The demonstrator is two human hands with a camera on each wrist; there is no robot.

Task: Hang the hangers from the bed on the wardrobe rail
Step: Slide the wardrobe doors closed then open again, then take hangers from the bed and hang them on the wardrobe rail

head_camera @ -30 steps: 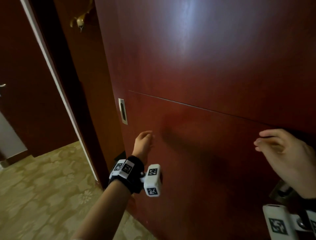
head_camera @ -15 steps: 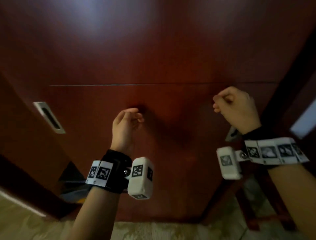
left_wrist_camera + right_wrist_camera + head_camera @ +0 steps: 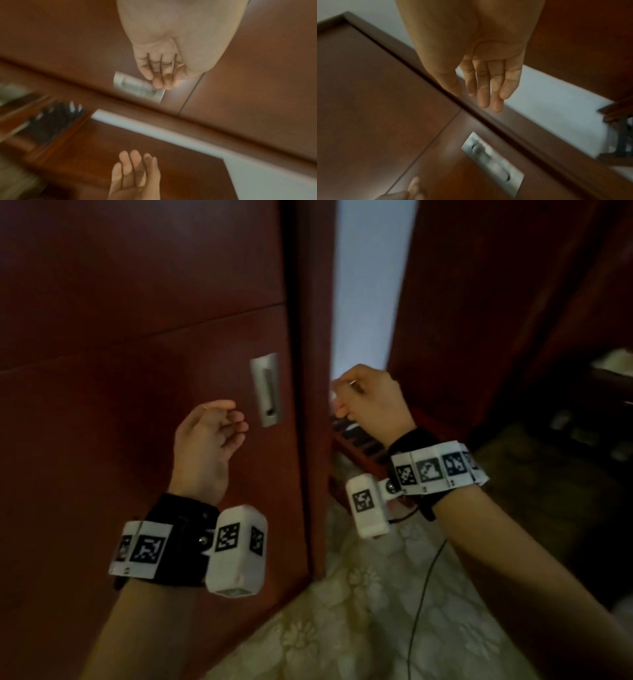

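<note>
No hanger, bed or rail shows in any view. In front of me is the dark red wardrobe door (image 3: 137, 371), closed, with a recessed metal handle (image 3: 264, 389) near its right edge. My left hand (image 3: 229, 422) hovers just left of that handle, fingers loosely curled and holding nothing. My right hand (image 3: 346, 398) is raised just past the door's right edge, fingers relaxed and empty. In the left wrist view the left hand (image 3: 161, 79) hangs over the handle (image 3: 137, 88). In the right wrist view the right hand (image 3: 486, 92) is above the handle (image 3: 491, 163).
A white wall strip (image 3: 366, 285) shows between the door frame and another dark red panel (image 3: 496, 302) on the right. A slatted wooden rack (image 3: 356, 436) stands low behind the right hand. A black cable (image 3: 421, 594) runs over the flowered carpet (image 3: 342, 628).
The view has swung right along the door, from its left handle to its right edge and handle. Both hands travelled right with it and remain empty.
</note>
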